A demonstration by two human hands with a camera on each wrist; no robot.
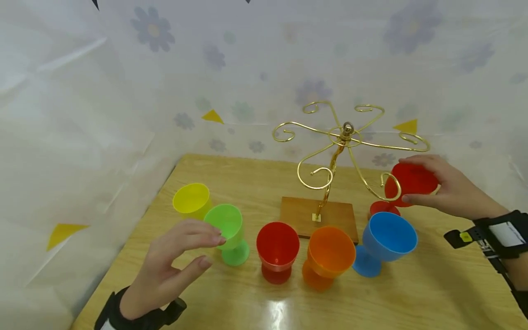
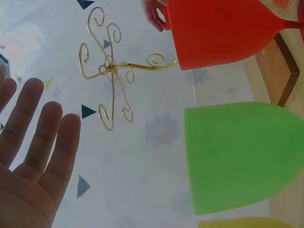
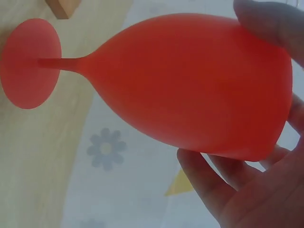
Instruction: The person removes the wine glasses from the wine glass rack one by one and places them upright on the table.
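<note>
My right hand [image 1: 406,180] grips the bowl of a red goblet [image 1: 416,181], held upright beside a low curled arm of the gold wire rack [image 1: 345,133]; its foot [image 1: 384,208] is at the table. In the right wrist view the goblet [image 3: 190,90] fills the frame with my fingers [image 3: 209,185] curled round it. My left hand [image 1: 211,251] hovers with relaxed fingers just left of the green goblet [image 1: 227,224], holding nothing. The left wrist view shows straight fingers [image 2: 42,137], the green goblet [image 2: 237,156] and the rack [image 2: 110,69].
On the wooden table [image 1: 433,293] stand a yellow goblet [image 1: 190,199], a second red goblet [image 1: 277,247], an orange goblet [image 1: 330,254] and a blue goblet [image 1: 387,238]. The rack's wooden base [image 1: 297,215] lies behind them. A flowered white sheet [image 1: 123,91] encloses the back and left.
</note>
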